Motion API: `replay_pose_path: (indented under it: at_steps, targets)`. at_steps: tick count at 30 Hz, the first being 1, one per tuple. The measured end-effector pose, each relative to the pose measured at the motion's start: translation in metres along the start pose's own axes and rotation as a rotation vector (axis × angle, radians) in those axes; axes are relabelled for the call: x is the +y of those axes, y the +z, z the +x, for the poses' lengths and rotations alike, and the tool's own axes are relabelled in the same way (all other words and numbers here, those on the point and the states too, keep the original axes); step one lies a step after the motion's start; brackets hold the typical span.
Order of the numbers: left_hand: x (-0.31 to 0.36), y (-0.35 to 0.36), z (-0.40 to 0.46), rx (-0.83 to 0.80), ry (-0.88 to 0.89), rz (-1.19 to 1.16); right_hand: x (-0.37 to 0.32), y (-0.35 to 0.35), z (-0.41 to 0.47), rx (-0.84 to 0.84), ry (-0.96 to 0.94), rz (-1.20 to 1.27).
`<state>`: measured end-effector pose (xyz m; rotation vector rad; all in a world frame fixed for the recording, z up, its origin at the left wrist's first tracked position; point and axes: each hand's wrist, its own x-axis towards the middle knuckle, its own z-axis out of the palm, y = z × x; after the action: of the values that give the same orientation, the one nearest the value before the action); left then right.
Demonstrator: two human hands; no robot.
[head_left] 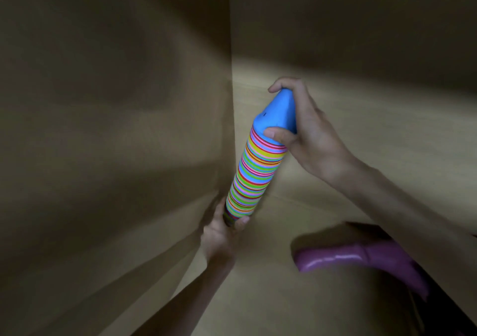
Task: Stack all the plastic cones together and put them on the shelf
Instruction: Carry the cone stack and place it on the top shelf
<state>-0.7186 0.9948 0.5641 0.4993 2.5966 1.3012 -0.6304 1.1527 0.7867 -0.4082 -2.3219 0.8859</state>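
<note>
A tall stack of plastic cones (254,170) with many coloured rims and a blue cone on top leans to the right inside a wooden shelf compartment. My right hand (307,131) grips the blue top cone, thumb in front and fingers over the tip. My left hand (222,229) holds the bottom end of the stack, close to the shelf's left side wall. The stack's base is hidden by my left hand, so whether it touches the shelf board (348,118) is unclear.
The shelf's left side wall (116,129) stands right beside the stack, and its back wall (348,20) is dark. A glossy purple plastic object (361,255) lies at the lower right under my right forearm.
</note>
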Motion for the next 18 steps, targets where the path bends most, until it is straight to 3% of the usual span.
replay_pose_path:
  at_steps: [7, 18]
  targets:
    - [0.007, 0.018, 0.026, 0.044, -0.061, -0.083, 0.004, 0.023, 0.032, 0.042, -0.052, 0.081]
    - [0.007, 0.040, 0.036, 0.173, -0.126, -0.281, 0.007, 0.039, 0.059, 0.040, -0.120, 0.012]
